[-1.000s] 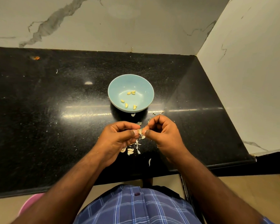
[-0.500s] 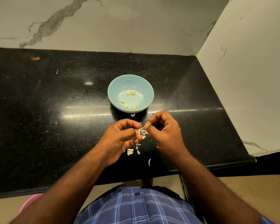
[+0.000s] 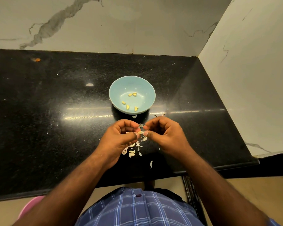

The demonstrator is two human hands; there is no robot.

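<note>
A small garlic clove (image 3: 140, 132) is pinched between the thumbs and fingertips of both hands, just above the black counter. My left hand (image 3: 119, 139) pinches it from the left, and my right hand (image 3: 166, 136) pinches it from the right. Beyond the hands stands a light blue bowl (image 3: 116, 88) with several peeled yellow cloves (image 3: 127, 107) inside. Under and just behind the hands lies a heap of white cloves and papery skins (image 3: 132, 151).
The black granite counter (image 3: 47, 119) ends at a front edge near my body and meets marble walls at the back and right. A loose skin scrap (image 3: 151, 164) lies near the front edge. A pink object (image 3: 31, 207) shows below the counter at the lower left.
My hands parted slightly half a second ago and have come back together on the clove. The bowl and the heap of skins have not moved.
</note>
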